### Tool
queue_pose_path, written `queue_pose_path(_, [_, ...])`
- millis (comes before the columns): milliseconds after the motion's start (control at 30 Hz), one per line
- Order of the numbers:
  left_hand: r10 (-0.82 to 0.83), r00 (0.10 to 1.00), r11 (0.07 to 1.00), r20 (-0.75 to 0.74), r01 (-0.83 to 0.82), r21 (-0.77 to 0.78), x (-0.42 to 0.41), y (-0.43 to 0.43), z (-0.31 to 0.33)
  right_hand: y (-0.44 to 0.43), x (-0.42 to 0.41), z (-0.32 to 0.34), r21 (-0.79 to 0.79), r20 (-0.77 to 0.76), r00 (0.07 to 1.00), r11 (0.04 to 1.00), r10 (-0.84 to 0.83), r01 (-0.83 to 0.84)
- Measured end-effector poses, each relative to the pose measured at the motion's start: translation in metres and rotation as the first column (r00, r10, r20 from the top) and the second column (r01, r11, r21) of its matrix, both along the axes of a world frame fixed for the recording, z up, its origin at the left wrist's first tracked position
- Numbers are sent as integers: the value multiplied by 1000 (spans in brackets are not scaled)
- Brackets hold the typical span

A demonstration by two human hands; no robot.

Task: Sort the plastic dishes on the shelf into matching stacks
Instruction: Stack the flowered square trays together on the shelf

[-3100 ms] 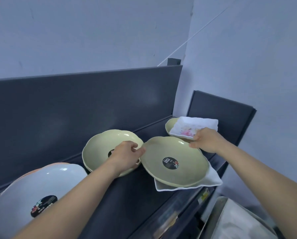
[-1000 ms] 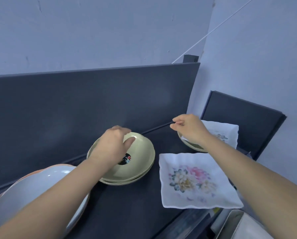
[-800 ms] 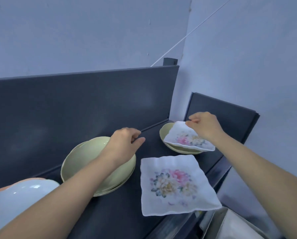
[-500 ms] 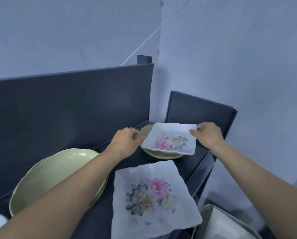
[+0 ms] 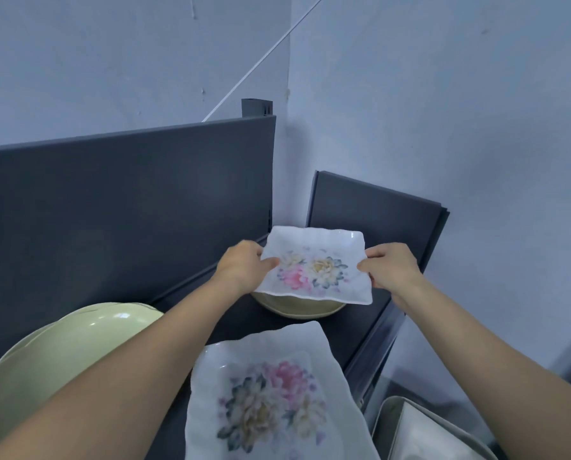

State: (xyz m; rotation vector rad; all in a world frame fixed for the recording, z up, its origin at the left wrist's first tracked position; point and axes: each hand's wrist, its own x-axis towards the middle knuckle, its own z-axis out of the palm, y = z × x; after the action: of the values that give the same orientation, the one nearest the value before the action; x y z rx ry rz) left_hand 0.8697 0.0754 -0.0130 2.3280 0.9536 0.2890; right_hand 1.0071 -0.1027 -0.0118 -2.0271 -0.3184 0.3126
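Step in hand: pulling the small floral plate (image 5: 314, 264) out of the wrong pile. It is at the far right end of the shelf (image 5: 244, 318), over a green bowl (image 5: 299, 307), tilted toward the camera. Whether it is clear of the bowl's rim or touching it, cannot tell.

Left hand (image 5: 244, 267) pinches the plate's left edge and right hand (image 5: 390, 268) pinches the right edge. Thumbs lie on top; the fingers beneath are hidden.

A second floral plate (image 5: 270, 393) lies flat at the near shelf edge, with the same pink, cream and dark-leaf print and wavy rim. It looks larger, though the wide lens may add to that. A green stack (image 5: 62, 353) sits at left, partly under the left forearm.

Judgement: sorting is midway — greens partly gathered, one green bowl alone at the far end.

Next move likely calls for:
- bringing the held plate toward the body, kept level
- lowering it square onto the near floral plate so the corners line up
- care at the drop, since the near plate sits at the shelf's front lip and a push could slide it off
- after that, taking the far green bowl over to the green stack

A grey bin (image 5: 426, 426) sits below right.

Writing: none readable — no brand or sticker shows on any dish, only the flower print.
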Motion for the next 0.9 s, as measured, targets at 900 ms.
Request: queue_pose_path(900, [31, 987, 995, -155, -16, 95, -200, -101, -1, -57, -141, -15, -205, 111, 946, 938, 305, -279])
